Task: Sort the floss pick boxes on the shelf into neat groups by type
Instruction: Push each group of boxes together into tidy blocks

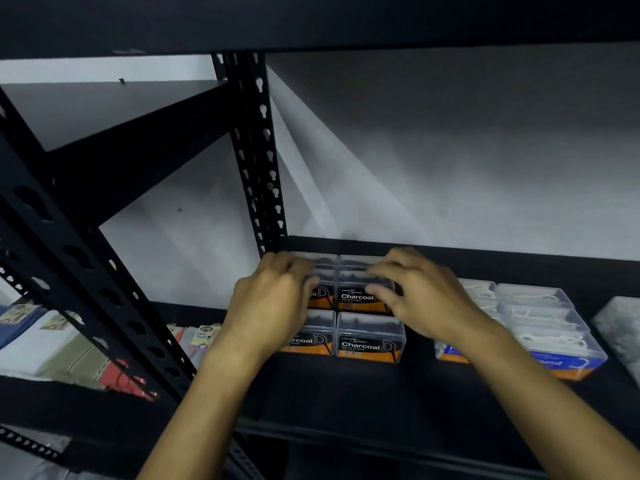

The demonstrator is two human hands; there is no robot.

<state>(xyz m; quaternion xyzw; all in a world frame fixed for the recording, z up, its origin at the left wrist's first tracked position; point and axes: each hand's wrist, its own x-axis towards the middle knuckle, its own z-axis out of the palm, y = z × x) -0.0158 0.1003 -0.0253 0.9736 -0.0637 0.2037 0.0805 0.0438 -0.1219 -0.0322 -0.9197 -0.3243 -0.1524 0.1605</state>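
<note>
Clear boxes of black Charcoal floss picks point(370, 337) with orange labels stand in two columns on the dark shelf point(346, 393), stacked at the back. My left hand point(273, 299) rests against the left side of the upper left Charcoal box. My right hand point(419, 292) curls over the upper right Charcoal box point(356, 296), fingers on its top and front. To the right, clear boxes of white floss picks point(554, 334) with blue and orange labels sit in their own group, partly hidden by my right forearm.
A black perforated upright point(258, 150) stands just left of the Charcoal boxes. Folded towels and packets point(62, 344) lie on the neighbouring shelf at left. A greyish package point(620, 327) sits at the far right. An upper shelf board hangs overhead.
</note>
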